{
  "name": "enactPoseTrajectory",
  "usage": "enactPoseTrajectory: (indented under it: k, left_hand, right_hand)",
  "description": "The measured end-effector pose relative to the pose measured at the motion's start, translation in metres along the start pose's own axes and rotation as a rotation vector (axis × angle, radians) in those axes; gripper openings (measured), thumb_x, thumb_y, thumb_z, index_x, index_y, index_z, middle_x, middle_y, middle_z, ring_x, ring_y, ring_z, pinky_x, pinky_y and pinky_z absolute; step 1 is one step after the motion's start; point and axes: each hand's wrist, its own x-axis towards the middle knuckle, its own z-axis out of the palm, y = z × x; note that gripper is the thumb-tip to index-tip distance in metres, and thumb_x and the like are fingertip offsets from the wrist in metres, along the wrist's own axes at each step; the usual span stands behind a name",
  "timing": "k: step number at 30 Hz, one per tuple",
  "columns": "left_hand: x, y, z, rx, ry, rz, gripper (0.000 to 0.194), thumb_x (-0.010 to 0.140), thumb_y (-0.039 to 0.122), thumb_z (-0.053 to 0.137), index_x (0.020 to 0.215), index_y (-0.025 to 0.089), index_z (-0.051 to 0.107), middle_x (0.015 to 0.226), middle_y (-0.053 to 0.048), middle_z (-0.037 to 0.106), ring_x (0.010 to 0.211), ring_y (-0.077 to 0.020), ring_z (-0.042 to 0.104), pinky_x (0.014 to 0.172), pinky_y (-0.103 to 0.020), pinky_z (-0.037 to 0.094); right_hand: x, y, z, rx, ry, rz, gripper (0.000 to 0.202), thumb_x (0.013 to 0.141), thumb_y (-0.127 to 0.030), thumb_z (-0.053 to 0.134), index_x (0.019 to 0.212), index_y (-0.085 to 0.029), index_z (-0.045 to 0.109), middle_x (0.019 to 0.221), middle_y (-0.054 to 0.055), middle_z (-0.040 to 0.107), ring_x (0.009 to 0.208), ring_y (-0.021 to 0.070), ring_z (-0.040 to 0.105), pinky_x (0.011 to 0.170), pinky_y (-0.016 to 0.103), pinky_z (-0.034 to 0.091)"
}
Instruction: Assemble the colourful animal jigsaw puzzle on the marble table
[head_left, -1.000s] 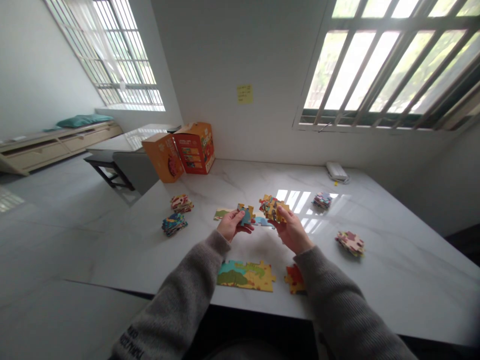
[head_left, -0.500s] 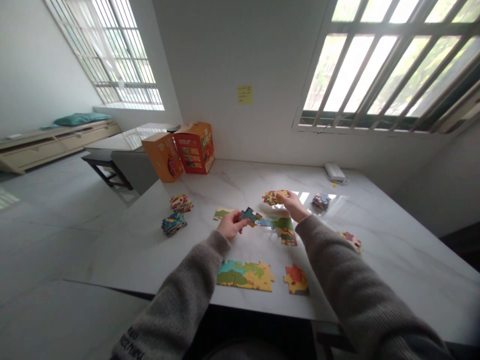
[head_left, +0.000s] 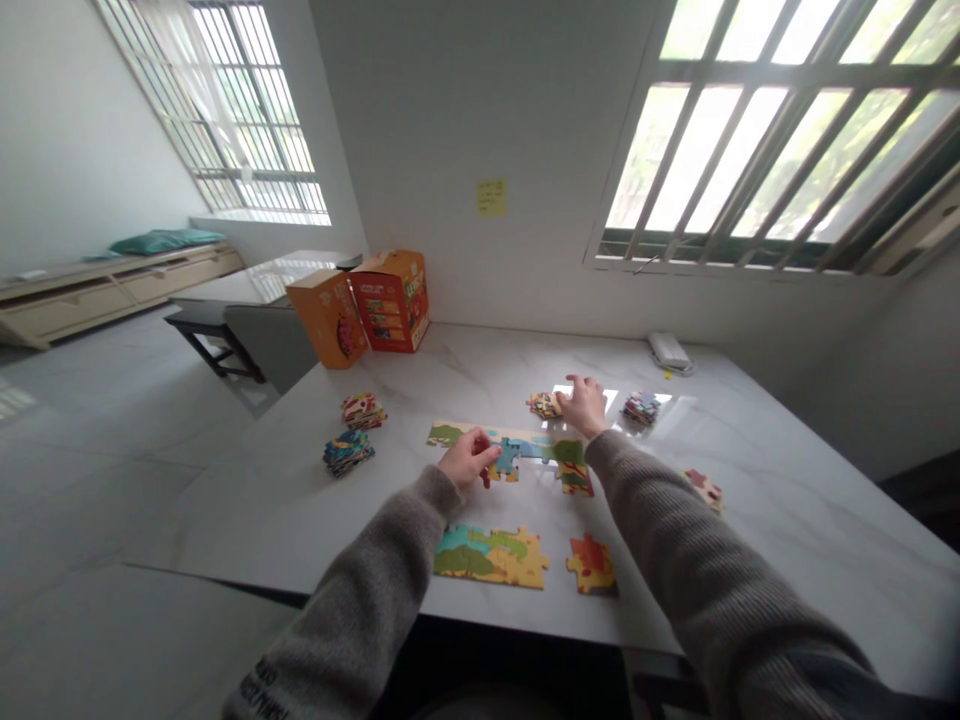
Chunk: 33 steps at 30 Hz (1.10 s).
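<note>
My left hand (head_left: pixel 466 460) is closed, thumb and fingertips at the left edge of a blue jigsaw puzzle piece (head_left: pixel 508 456). This piece is at the partly joined puzzle strip (head_left: pixel 568 450), which shows green bushes and blue water; whether it is fitted in cannot be seen. My right hand (head_left: pixel 585 405) is open, fingers apart, just beside a small pile of yellow puzzle pieces (head_left: pixel 541 404) behind the strip. Closer to me lies a joined puzzle section (head_left: pixel 491 556) with a green crocodile-like animal. To its right sits a separate orange and yellow joined part (head_left: pixel 592 565).
Two stacks, one of red-and-cream pieces (head_left: pixel 363 410) and one of blue pieces (head_left: pixel 349 452), stand at left. Other piles, pinkish-blue (head_left: pixel 641 407) and cream-red (head_left: pixel 705 489), lie right. An orange box (head_left: pixel 328 318) and a red box (head_left: pixel 391 302) stand behind; a white device (head_left: pixel 670 350) rests far right.
My left hand has brought the piece down to the strip, its blue face now showing. My right hand has let go of the yellow pieces, which now rest on the table.
</note>
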Motion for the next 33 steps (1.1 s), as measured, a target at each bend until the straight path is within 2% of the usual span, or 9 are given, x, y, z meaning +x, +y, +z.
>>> enactPoseTrajectory:
  k: [4, 6, 9, 13, 19, 23, 25, 29, 33]
  left_hand:
    - [0.001, 0.002, -0.001, -0.066, 0.075, -0.011, 0.061, 0.062, 0.060, 0.084, 0.080, 0.020, 0.041, 0.061, 0.006, 0.060, 0.046, -0.0150, 0.063, 0.041, -0.030, 0.056]
    - [0.002, 0.003, -0.002, -0.115, 0.132, 0.004, 0.062, 0.060, 0.059, 0.085, 0.080, 0.020, 0.041, 0.062, 0.005, 0.062, 0.047, -0.0156, 0.064, 0.045, -0.033, 0.059]
    - [0.002, 0.005, -0.002, -0.180, 0.167, 0.010, 0.064, 0.057, 0.057, 0.088, 0.081, 0.019, 0.043, 0.064, 0.004, 0.065, 0.049, -0.0162, 0.066, 0.048, -0.033, 0.059]
    - [0.000, 0.006, 0.002, -0.233, 0.130, -0.012, 0.065, 0.053, 0.056, 0.090, 0.080, 0.019, 0.043, 0.067, 0.004, 0.067, 0.048, -0.0165, 0.066, 0.048, -0.032, 0.058]
    - [0.000, 0.007, 0.005, -0.143, 0.099, -0.011, 0.059, 0.061, 0.063, 0.082, 0.079, 0.018, 0.048, 0.061, 0.002, 0.064, 0.049, -0.0162, 0.064, 0.046, -0.031, 0.056]
    - [0.002, 0.009, 0.000, 0.018, 0.286, 0.132, 0.044, 0.073, 0.056, 0.071, 0.084, 0.015, 0.058, 0.061, 0.002, 0.061, 0.046, -0.0098, 0.053, 0.039, -0.020, 0.041]
    - [0.003, 0.009, -0.002, 0.062, 0.345, 0.185, 0.037, 0.075, 0.049, 0.069, 0.085, 0.014, 0.061, 0.060, 0.002, 0.060, 0.047, -0.0088, 0.050, 0.042, -0.020, 0.041]
    - [0.002, 0.009, -0.003, 0.076, 0.265, 0.179, 0.030, 0.075, 0.041, 0.065, 0.085, 0.012, 0.065, 0.062, -0.001, 0.063, 0.054, -0.0110, 0.056, 0.053, -0.023, 0.047]
    - [-0.001, 0.013, -0.003, 0.073, 0.198, 0.141, 0.030, 0.075, 0.039, 0.065, 0.088, 0.012, 0.067, 0.066, -0.003, 0.064, 0.052, -0.0107, 0.053, 0.043, -0.021, 0.040]
  right_hand:
    - [-0.041, -0.027, -0.011, 0.035, -0.183, -0.517, 0.020, 0.091, -0.021, 0.051, 0.106, -0.020, 0.064, 0.100, 0.008, 0.066, 0.090, 0.0210, 0.061, 0.085, 0.036, 0.049]
    - [-0.071, -0.040, -0.020, 0.060, -0.224, -0.776, 0.016, 0.095, -0.022, 0.050, 0.105, -0.021, 0.062, 0.102, 0.008, 0.065, 0.093, 0.0213, 0.061, 0.088, 0.038, 0.050]
    - [-0.111, -0.054, -0.031, 0.038, -0.348, -0.972, 0.028, 0.093, -0.031, 0.061, 0.119, -0.022, 0.056, 0.120, 0.012, 0.060, 0.109, 0.0243, 0.058, 0.094, 0.041, 0.051]
    - [-0.133, -0.057, -0.034, -0.052, -0.324, -0.981, 0.026, 0.094, -0.032, 0.062, 0.118, -0.023, 0.055, 0.128, 0.013, 0.056, 0.112, 0.0270, 0.057, 0.093, 0.045, 0.053]
    - [-0.128, -0.043, -0.028, -0.025, -0.285, -0.910, 0.022, 0.092, -0.030, 0.067, 0.111, -0.024, 0.058, 0.122, 0.011, 0.059, 0.112, 0.0274, 0.056, 0.094, 0.046, 0.050]
    - [-0.123, -0.025, -0.025, -0.009, -0.265, -0.827, 0.029, 0.086, -0.031, 0.074, 0.109, -0.024, 0.060, 0.115, 0.009, 0.061, 0.108, 0.0273, 0.056, 0.092, 0.044, 0.050]
    - [-0.122, -0.016, -0.023, -0.025, -0.267, -0.788, 0.029, 0.084, -0.031, 0.076, 0.107, -0.024, 0.061, 0.113, 0.009, 0.061, 0.107, 0.0273, 0.055, 0.092, 0.044, 0.049]
    - [-0.123, -0.003, -0.016, -0.064, -0.327, -0.769, 0.032, 0.081, -0.031, 0.079, 0.109, -0.025, 0.065, 0.112, 0.008, 0.062, 0.106, 0.0268, 0.055, 0.093, 0.043, 0.047]
    - [-0.123, 0.006, -0.009, -0.098, -0.378, -0.740, 0.032, 0.080, -0.031, 0.079, 0.110, -0.027, 0.066, 0.114, 0.007, 0.062, 0.109, 0.0267, 0.053, 0.096, 0.044, 0.045]
